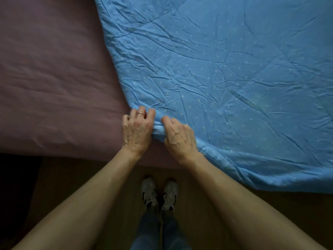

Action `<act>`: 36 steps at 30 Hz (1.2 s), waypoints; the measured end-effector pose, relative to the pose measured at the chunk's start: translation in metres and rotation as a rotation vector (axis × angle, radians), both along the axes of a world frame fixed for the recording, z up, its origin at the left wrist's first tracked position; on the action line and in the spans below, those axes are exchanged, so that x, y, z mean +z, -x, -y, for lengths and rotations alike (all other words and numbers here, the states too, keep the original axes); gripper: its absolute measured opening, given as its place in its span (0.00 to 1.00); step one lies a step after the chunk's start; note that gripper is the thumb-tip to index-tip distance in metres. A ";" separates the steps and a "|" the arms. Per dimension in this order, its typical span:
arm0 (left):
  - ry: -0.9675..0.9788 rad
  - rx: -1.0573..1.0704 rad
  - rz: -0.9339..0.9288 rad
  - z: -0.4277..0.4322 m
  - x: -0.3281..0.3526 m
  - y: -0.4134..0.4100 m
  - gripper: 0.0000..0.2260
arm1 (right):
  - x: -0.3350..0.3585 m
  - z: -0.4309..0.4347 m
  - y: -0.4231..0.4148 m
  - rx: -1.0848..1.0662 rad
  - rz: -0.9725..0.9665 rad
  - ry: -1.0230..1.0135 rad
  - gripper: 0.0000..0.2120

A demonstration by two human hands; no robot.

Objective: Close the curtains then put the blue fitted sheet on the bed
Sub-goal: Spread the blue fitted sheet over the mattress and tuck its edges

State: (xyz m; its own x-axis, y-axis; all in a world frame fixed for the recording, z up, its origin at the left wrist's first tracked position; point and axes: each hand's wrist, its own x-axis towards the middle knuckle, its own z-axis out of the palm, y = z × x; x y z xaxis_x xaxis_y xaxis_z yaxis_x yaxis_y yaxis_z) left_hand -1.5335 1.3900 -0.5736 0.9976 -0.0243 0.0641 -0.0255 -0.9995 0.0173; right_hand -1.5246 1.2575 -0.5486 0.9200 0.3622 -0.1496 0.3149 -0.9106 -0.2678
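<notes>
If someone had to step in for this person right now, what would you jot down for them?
Left hand: grips the bunched edge of the blue fitted sheet.
Right hand: grips the same bunch, right beside it.
Sheet: spread, wrinkled, over the right part of the bed; the left part, mauve, is not yet covered. On the right, the near edge hangs over the bed's side.
Done: sheet partly laid on. Curtains are out of view.
Left: pull it across the left part and tuck the corners.
</notes>
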 end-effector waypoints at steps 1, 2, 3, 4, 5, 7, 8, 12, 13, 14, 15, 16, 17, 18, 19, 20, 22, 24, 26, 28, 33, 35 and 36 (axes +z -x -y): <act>-0.015 0.052 0.000 -0.007 -0.003 -0.001 0.10 | 0.001 0.003 0.002 0.014 0.038 0.042 0.10; -0.020 0.095 0.000 -0.012 -0.005 -0.005 0.11 | 0.003 0.006 0.004 0.014 0.039 0.082 0.09; -0.023 0.125 -0.006 -0.014 -0.006 -0.008 0.12 | 0.003 0.009 0.006 0.002 0.038 0.106 0.09; -0.027 0.143 -0.019 -0.016 -0.006 -0.010 0.12 | 0.003 0.012 0.007 -0.012 0.033 0.123 0.10; -0.023 0.157 -0.029 -0.016 -0.006 -0.012 0.12 | 0.005 0.015 0.008 -0.029 0.028 0.148 0.11; -0.012 0.169 -0.024 -0.019 -0.006 -0.011 0.12 | 0.009 0.020 0.009 -0.055 0.040 0.172 0.10; -0.009 0.141 -0.003 -0.019 -0.005 -0.010 0.11 | 0.012 0.022 0.010 -0.066 0.048 0.185 0.09; -0.051 -0.252 0.105 -0.024 0.002 -0.006 0.03 | 0.004 0.035 0.021 -0.035 0.024 0.214 0.06; -0.055 -0.361 0.104 -0.026 0.004 0.001 0.04 | 0.000 0.038 0.026 -0.013 0.007 0.207 0.06; -0.054 -0.445 0.067 -0.031 0.006 0.011 0.05 | -0.003 0.040 0.032 0.019 -0.013 0.204 0.05; -0.045 -0.503 0.007 -0.035 0.006 0.027 0.04 | -0.007 0.041 0.039 0.061 -0.031 0.207 0.05; -0.037 -0.541 -0.062 -0.041 0.006 0.044 0.05 | -0.010 0.040 0.046 0.109 -0.056 0.210 0.06; -0.035 -0.564 -0.123 -0.047 0.006 0.060 0.05 | -0.013 0.037 0.055 0.152 -0.083 0.209 0.08; -0.043 -0.574 -0.172 -0.054 0.006 0.071 0.06 | -0.015 0.033 0.062 0.172 -0.111 0.202 0.08; -0.057 -0.576 -0.210 -0.060 0.006 0.076 0.07 | -0.016 0.028 0.066 0.167 -0.138 0.191 0.08; -0.070 -0.570 -0.232 -0.066 0.007 0.073 0.07 | -0.016 0.025 0.066 0.144 -0.153 0.175 0.07; -0.073 -0.534 -0.215 -0.076 0.013 0.059 0.09 | -0.016 0.015 0.062 0.086 -0.141 0.120 0.11; -0.059 -0.466 -0.153 -0.077 0.020 0.041 0.10 | -0.010 0.007 0.051 0.081 -0.185 0.106 0.26; -0.050 -0.408 -0.129 -0.074 0.026 0.028 0.10 | 0.003 -0.010 0.037 0.071 -0.209 0.068 0.44; -0.038 -0.342 -0.143 -0.072 0.028 0.020 0.11 | 0.010 -0.033 0.028 0.076 -0.197 0.048 0.51; 0.102 -0.070 -0.169 -0.079 0.024 0.020 0.15 | -0.006 -0.084 0.027 0.028 -0.147 0.110 0.29; 0.105 -0.042 -0.173 -0.088 0.018 0.025 0.14 | -0.005 -0.100 0.032 -0.024 -0.068 0.043 0.13; 0.094 -0.019 -0.176 -0.095 0.014 0.025 0.15 | -0.004 -0.104 0.033 -0.055 -0.052 0.009 0.12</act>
State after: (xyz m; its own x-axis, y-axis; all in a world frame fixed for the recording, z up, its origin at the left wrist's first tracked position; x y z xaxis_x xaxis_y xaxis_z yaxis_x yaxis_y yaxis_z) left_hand -1.5587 1.4854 -0.5593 0.9931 -0.0454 -0.1083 -0.0328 -0.9927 0.1160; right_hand -1.5574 1.3615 -0.5531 0.9294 0.3100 -0.2003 0.2505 -0.9284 -0.2744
